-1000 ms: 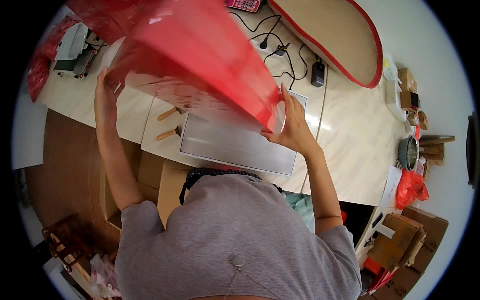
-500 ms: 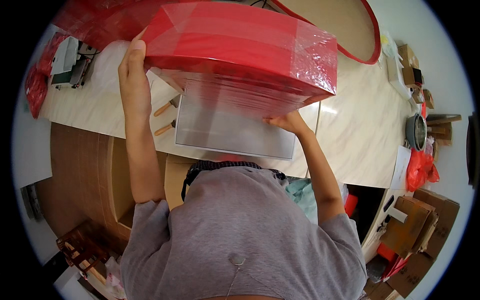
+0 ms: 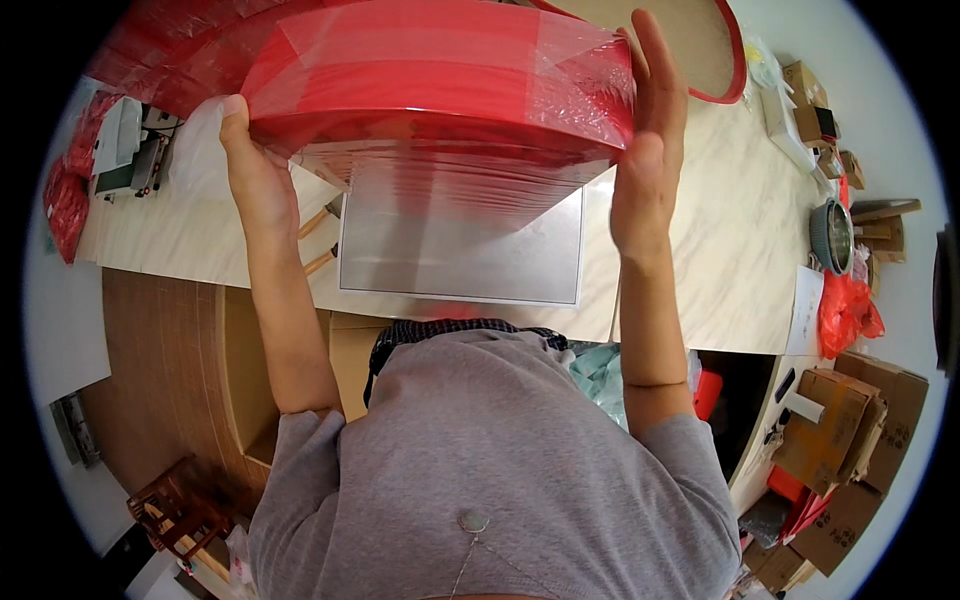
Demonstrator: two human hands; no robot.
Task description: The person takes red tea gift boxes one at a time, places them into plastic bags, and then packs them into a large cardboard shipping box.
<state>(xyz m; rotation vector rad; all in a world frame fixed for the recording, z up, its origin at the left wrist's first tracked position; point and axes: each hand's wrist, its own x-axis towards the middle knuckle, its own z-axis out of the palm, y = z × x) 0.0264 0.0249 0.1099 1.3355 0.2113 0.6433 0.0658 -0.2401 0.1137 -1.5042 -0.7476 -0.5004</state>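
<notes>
A large red box (image 3: 430,85), wrapped in clear plastic film, is held up over the table between my hands. My left hand (image 3: 262,185) grips its left end, with the thumb up along the corner. Against the right end lies my right hand (image 3: 650,170), its fingers stretched upward and the palm toward the box. Below the box, a flat grey rectangular plate (image 3: 460,265) lies on the table; the box hides its far part. Left of the plate are wooden-handled tools (image 3: 318,262), partly covered.
The pale marbled table (image 3: 720,250) extends to both sides. More red film-wrapped goods (image 3: 180,60) stand at the far left, near a small device (image 3: 145,165). At the right are a metal bowl (image 3: 832,237), a red plastic bag (image 3: 848,315) and cardboard boxes (image 3: 825,425).
My right hand has moved from under the box's near lower edge up to its right end, fingers now extended. The box has shifted left and levelled; my left hand moved left with it.
</notes>
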